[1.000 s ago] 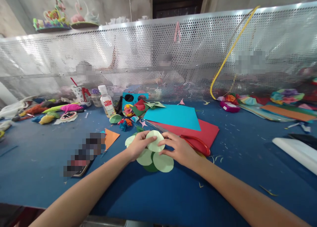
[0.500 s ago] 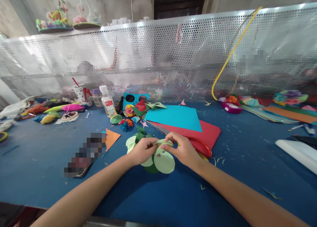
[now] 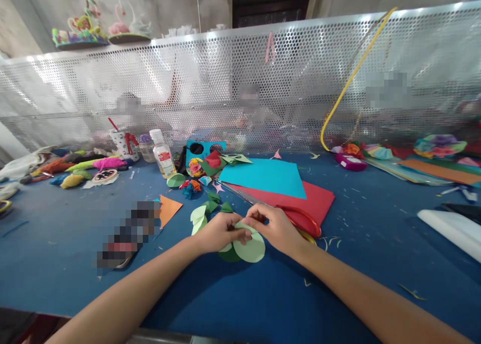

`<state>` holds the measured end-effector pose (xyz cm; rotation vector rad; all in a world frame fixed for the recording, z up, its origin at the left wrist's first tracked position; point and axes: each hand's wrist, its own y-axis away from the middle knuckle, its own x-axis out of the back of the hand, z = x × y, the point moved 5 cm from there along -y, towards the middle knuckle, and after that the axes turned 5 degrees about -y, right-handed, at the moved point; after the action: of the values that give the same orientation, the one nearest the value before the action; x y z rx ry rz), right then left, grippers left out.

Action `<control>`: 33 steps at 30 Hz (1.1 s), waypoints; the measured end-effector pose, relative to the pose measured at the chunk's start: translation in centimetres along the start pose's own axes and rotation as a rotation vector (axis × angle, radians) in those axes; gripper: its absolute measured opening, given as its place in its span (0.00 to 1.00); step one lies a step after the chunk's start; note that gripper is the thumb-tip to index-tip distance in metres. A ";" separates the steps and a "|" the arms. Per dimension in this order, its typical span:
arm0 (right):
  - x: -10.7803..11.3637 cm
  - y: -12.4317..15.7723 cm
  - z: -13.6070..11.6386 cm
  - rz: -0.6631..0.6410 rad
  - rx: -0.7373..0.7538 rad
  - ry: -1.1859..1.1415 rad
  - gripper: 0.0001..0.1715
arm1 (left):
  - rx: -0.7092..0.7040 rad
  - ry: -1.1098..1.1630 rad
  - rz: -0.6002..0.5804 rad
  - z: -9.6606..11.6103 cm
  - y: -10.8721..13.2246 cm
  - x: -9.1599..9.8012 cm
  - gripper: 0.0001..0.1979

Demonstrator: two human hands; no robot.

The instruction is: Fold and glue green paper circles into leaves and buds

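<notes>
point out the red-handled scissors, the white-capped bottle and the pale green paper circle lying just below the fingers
Red-handled scissors [image 3: 318,227], head view: handle loop.
White-capped bottle [image 3: 164,158], head view: label.
Pale green paper circle [image 3: 251,250], head view: lower middle.

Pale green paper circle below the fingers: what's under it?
Dark green paper pokes out at lower left of the pale green paper circle; anything else beneath is covered.

The table [image 3: 281,299] is dark blue, the paper circles [image 3: 251,249] pale green, the disc [image 3: 230,255] beneath dark green, the top sheet [image 3: 263,176] turquoise, the bottom sheet [image 3: 321,194] red, the far-left cup [image 3: 118,142] white with dark marks, the far-right cord [image 3: 323,126] yellow.
</notes>
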<state>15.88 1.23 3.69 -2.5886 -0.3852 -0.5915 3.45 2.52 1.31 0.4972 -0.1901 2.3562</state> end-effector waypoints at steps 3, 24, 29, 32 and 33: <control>0.0 0.0 -0.4 -0.025 -0.002 -0.010 0.11 | 0.009 0.074 0.047 -0.2 -0.2 0.3 0.16; 0.0 -0.1 0.6 -0.033 -0.020 0.034 0.11 | 0.041 0.079 0.030 0.6 0.1 0.5 0.18; 0.0 -0.1 0.5 -0.023 -0.016 0.034 0.10 | 0.047 0.076 0.017 0.2 0.1 0.5 0.19; -0.1 -0.1 0.6 -0.030 -0.025 0.028 0.10 | 0.038 0.068 0.010 0.1 0.0 0.4 0.19; -0.1 -0.1 0.6 -0.031 -0.026 0.026 0.10 | 0.035 0.061 0.009 0.1 0.0 0.4 0.19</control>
<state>15.93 1.60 3.16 -2.6017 -0.4125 -0.6441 3.20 2.70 1.56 0.4415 -0.1234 2.3837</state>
